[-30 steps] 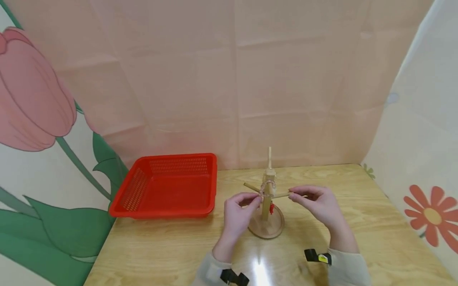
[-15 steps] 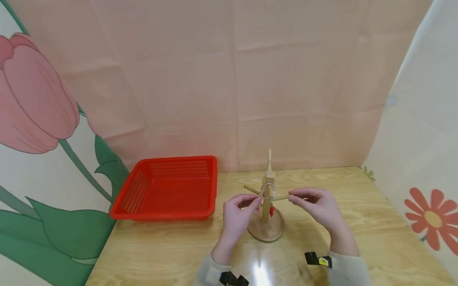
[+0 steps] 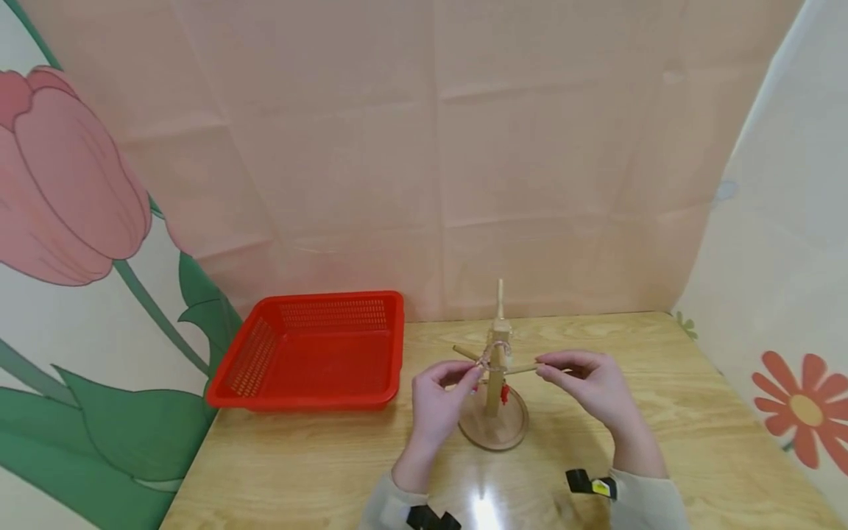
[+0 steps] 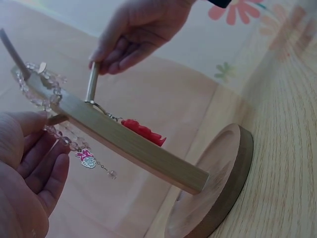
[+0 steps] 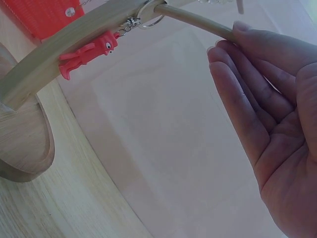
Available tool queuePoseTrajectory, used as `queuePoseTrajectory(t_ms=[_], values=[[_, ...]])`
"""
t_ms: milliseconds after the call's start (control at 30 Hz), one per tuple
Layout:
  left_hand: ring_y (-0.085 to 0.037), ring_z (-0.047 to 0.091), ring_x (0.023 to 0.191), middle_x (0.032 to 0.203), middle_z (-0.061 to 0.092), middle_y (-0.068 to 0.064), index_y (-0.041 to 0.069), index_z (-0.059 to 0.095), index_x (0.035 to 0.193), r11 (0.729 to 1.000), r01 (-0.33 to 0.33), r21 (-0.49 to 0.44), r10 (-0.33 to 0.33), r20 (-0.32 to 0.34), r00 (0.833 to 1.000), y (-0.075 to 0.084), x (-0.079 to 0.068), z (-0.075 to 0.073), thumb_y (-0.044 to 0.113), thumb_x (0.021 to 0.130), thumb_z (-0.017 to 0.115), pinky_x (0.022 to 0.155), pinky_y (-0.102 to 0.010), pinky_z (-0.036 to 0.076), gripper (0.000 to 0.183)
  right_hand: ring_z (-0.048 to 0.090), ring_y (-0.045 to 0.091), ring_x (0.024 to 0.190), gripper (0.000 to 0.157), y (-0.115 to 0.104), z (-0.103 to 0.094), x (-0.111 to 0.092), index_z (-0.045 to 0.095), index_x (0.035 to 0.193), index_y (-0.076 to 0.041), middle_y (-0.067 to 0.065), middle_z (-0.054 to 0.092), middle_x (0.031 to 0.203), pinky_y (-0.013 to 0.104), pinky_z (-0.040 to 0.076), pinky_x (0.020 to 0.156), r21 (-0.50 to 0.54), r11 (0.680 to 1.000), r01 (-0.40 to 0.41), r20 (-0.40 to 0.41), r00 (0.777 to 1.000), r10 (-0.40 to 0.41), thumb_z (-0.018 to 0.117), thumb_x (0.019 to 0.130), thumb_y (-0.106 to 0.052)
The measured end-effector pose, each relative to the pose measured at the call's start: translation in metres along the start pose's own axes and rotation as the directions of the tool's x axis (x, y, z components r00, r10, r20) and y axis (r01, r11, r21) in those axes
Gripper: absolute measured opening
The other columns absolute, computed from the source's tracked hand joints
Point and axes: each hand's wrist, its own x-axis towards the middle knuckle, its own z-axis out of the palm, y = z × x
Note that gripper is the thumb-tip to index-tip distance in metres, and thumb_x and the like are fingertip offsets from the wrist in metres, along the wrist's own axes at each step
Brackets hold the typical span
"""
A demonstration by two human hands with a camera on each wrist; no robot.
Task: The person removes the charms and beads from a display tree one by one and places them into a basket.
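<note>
A wooden stand (image 3: 493, 401) with a round base and side pegs stands upright on the table. My left hand (image 3: 437, 401) is at its left peg and pinches a clear pink beaded bracelet (image 4: 69, 141); a pink-and-white character charm (image 4: 87, 158) dangles from it. Another beaded bracelet (image 4: 30, 93) loops round the post's upper part. With thumb and fingertips, my right hand (image 5: 277, 104) pinches the outer end of the right peg (image 5: 198, 23). A red figure keychain (image 5: 89, 52) hangs by its ring (image 5: 151, 21) at the inner end of that peg, against the post.
A red plastic basket (image 3: 305, 403) stands left of the stand on the wooden table (image 3: 298, 471). Behind them hangs a pinkish-beige cloth (image 3: 331, 184). Flower-patterned sheets rise on both sides.
The whole head view has shifted slightly, with the scene a little lower. Both hands keep nearly the same places at the pegs.
</note>
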Motion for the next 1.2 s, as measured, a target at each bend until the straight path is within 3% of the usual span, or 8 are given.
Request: queuePoseTrajectory(t_ms=[233,633,1200], values=[[-0.018,0.076,0.081,0.091,0.081,-0.005,0.007,0.085,0.098,1.0,0.01,-0.027,-0.01,-0.009,1.0,0.0035,0.0029,-0.0009,0.01,0.09,0.089,0.065,-0.029,0.064,0.009,0.077,0.011,0.089,0.019,-0.0026,-0.0001,0.0007,0.082,0.113,-0.002,-0.001,0.081,0.108,0.025,0.063,0.075,-0.003,1.0,-0.006,-0.005,1.0,0.006,0.082,0.096,-0.01],[-0.016,0.075,0.08,0.091,0.081,-0.006,0.006,0.085,0.096,1.0,-0.024,-0.012,0.023,-0.041,0.999,0.0047,0.0053,-0.003,0.01,0.089,0.089,0.07,-0.034,0.064,0.009,0.077,0.01,0.091,0.022,-0.002,0.0006,0.0003,0.081,0.115,0.0,0.0,0.081,0.108,0.024,0.062,0.077,-0.015,1.0,-0.021,0.002,1.0,0.021,0.082,0.097,-0.012],[-0.016,0.075,0.08,0.089,0.081,-0.005,0.007,0.085,0.095,0.999,-0.03,-0.043,0.027,-0.073,0.997,0.0062,0.0056,-0.0071,0.009,0.089,0.089,0.069,-0.027,0.063,0.008,0.076,0.011,0.09,0.022,-0.0016,0.0008,-0.0013,0.08,0.115,0.002,0.006,0.081,0.108,0.025,0.062,0.076,-0.019,1.0,-0.023,0.005,1.0,0.023,0.081,0.097,-0.011]])
